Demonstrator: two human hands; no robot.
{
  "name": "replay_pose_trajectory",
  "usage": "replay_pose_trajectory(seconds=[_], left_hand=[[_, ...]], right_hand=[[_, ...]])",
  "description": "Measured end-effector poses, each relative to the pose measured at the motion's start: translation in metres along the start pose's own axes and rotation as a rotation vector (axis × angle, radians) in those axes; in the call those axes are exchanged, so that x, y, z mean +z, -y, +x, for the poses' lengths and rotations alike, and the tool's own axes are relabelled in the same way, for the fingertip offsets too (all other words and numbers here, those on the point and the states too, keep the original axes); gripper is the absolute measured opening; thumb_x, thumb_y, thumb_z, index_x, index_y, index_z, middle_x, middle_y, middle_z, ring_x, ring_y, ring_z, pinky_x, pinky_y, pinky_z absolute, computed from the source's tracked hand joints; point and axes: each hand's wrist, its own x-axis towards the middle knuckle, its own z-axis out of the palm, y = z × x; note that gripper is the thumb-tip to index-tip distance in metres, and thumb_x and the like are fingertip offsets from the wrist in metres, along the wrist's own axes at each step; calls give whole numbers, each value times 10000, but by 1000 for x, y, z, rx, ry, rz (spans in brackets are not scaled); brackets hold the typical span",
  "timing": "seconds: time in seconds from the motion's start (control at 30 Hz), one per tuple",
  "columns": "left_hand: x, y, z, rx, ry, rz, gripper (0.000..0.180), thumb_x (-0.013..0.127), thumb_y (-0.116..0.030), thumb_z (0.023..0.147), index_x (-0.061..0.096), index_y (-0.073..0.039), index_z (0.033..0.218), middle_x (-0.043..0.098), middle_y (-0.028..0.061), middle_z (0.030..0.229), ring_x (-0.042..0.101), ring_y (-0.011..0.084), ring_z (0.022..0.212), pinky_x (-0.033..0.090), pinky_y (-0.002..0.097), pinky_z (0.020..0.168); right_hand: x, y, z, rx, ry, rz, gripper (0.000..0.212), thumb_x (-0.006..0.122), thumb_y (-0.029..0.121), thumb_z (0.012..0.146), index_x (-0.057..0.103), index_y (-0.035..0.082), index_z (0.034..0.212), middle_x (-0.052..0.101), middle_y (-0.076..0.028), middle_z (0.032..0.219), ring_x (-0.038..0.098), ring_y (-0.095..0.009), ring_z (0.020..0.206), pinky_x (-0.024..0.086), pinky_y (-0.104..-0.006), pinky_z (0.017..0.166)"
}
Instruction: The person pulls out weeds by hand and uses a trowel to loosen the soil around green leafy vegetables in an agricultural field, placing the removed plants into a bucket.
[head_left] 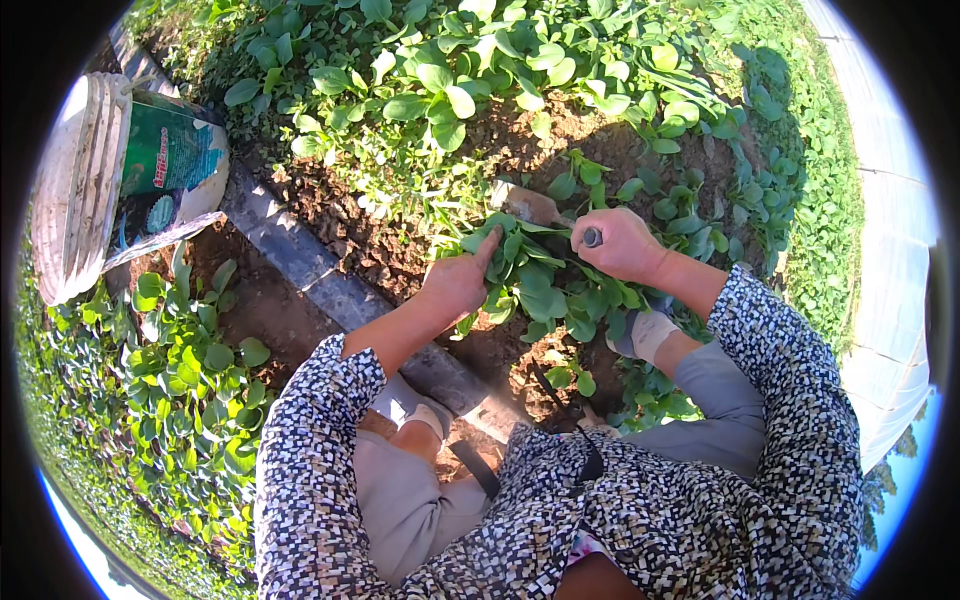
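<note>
My left hand (458,284) is closed on a bunch of leafy greens (540,290), its index finger stretched along the leaves. Several broad green leaves spill from it to the right and down. In my right fist (622,246) is the handle of a small hand spade, whose end pokes out of the grip. Its flat, soil-stained blade (525,204) points left, just beyond the bunch and low over the plants. Leaves partly hide the fingers of my left hand, and the tip of the blade lies against the greenery.
A white bucket (85,190) with a coloured label lies tilted at the far left. A dark flat strip (310,265) crosses the soil diagonally between two planted beds. More leafy greens (440,95) grow ahead. My shoes (640,332) rest among the plants; white sheeting (895,250) runs along the right.
</note>
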Motion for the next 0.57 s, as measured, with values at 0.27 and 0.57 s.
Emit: replay_pose_trajectory(seconds=[0.27,0.57], left_hand=[[6,2,-5,18,-28,-47,891,608,-127,776,93,-216,1497,644,207,771,650,371,725,510,439,634],[13,4,-6,-4,-22,-120,895,638,-171,785,99,-200,1499,651,242,825,652,389,769,516,463,693]], right_hand=[[25,-12,8,10,-35,208,86,620,172,746,658,96,734,640,-103,710,609,-315,669,482,-374,625],[56,9,11,222,-75,306,76,643,96,767,684,33,780,668,-60,722,605,-147,634,484,-276,642]])
